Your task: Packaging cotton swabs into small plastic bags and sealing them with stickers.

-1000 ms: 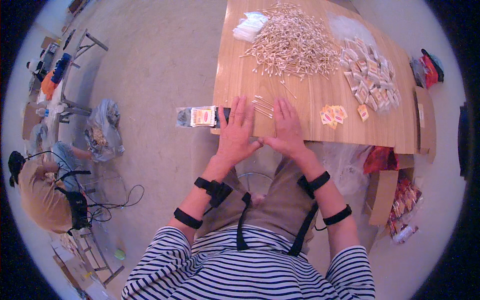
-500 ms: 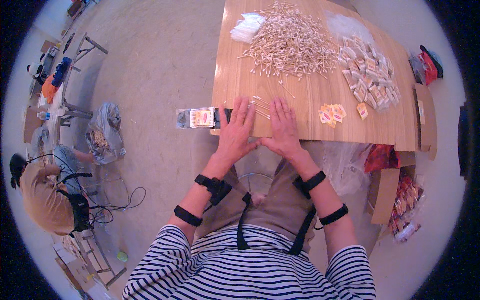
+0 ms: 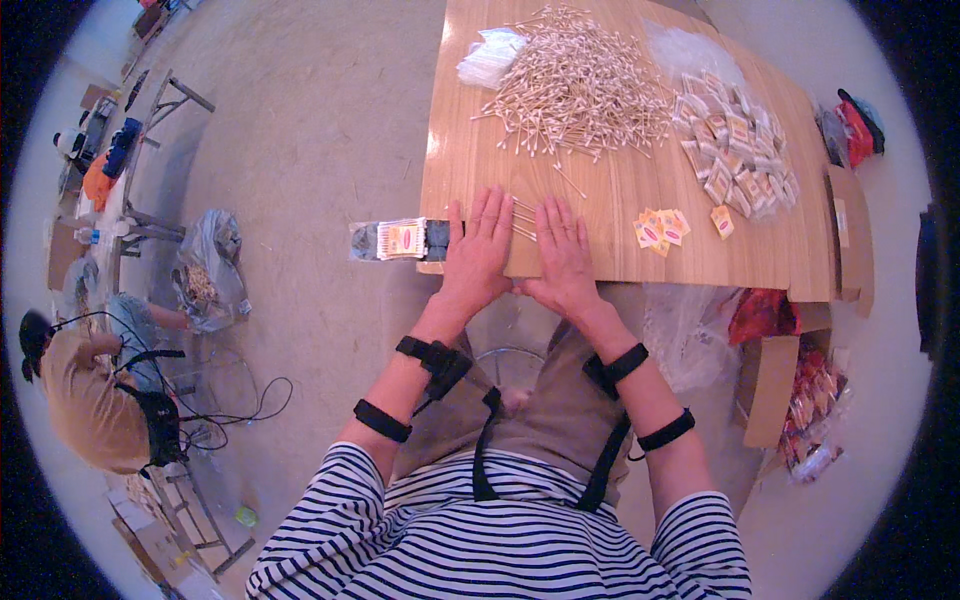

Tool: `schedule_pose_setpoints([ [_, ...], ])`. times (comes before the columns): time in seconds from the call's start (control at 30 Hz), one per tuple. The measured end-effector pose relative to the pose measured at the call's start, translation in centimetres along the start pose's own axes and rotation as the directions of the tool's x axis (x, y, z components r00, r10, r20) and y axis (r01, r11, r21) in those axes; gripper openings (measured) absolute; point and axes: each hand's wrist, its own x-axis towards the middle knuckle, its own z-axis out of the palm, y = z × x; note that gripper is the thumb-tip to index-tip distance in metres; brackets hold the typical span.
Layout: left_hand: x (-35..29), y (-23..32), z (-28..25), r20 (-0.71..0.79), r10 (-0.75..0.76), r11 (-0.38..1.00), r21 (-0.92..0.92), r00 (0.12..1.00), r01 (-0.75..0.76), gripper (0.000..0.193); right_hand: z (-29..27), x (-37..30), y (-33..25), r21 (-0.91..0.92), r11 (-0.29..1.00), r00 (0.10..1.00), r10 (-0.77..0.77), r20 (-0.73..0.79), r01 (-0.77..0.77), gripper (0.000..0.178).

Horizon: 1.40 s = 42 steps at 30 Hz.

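A few loose cotton swabs (image 3: 525,219) lie on the wooden table between my two hands, near its front edge. My left hand (image 3: 476,250) rests flat to their left with its fingers stretched forward and its thumb side toward my right hand. My right hand (image 3: 565,256) lies palm down on their right, fingers extended. The thumbs nearly meet at the table's edge. Just left of my left hand, a packet of cotton swabs (image 3: 403,239) with an orange and white card sits on a dark piece that juts past the table's left edge. Farther back is a large heap of cotton swabs (image 3: 585,90).
Small printed cards (image 3: 661,230) lie right of my right hand, with a single card (image 3: 722,222) beside them. Many filled packets (image 3: 735,145) are piled at the right. Clear plastic bags (image 3: 491,58) lie by the heap. A person (image 3: 95,400) sits at far left.
My left hand has shifted slightly forward, its fingers now a little closer to my right hand. The right hand has moved only slightly.
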Motion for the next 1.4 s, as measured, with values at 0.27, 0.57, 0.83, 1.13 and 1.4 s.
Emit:
schedule_pose_setpoints([
  [0.27, -0.4, 0.1, 0.3, -0.011, 0.015, 0.999, -0.030, 1.000, -0.016, 0.129, 0.4, 0.2, 0.0, 0.014, 0.999, 0.999, -0.041, -0.024, 0.041, 0.116],
  [0.57, -2.5, -0.5, -1.0, -0.011, -0.013, 1.000, -0.002, 1.000, 0.013, 0.120, 0.1, 0.2, -0.4, 0.011, 0.999, 0.999, -0.040, -0.019, 0.040, 0.114],
  [0.83, -2.5, -0.3, -1.0, -0.015, -0.004, 1.000, -0.026, 1.000, 0.003, 0.117, -0.1, 0.2, -0.6, -0.025, 1.000, 1.000, -0.018, -0.005, 0.018, 0.115],
  [1.13, -1.3, 0.3, -0.2, 0.000, 0.025, 1.000, 0.018, 1.000, -0.025, 0.123, 0.3, 0.2, -0.2, -0.015, 1.000, 1.000, -0.022, -0.013, 0.022, 0.114],
  [1.4, -0.4, 0.7, 1.4, -0.037, 0.123, 0.989, 0.092, 0.992, -0.119, 0.126, -0.7, 0.2, -0.6, -0.010, 0.999, 0.998, -0.033, 0.057, 0.033, 0.106],
])
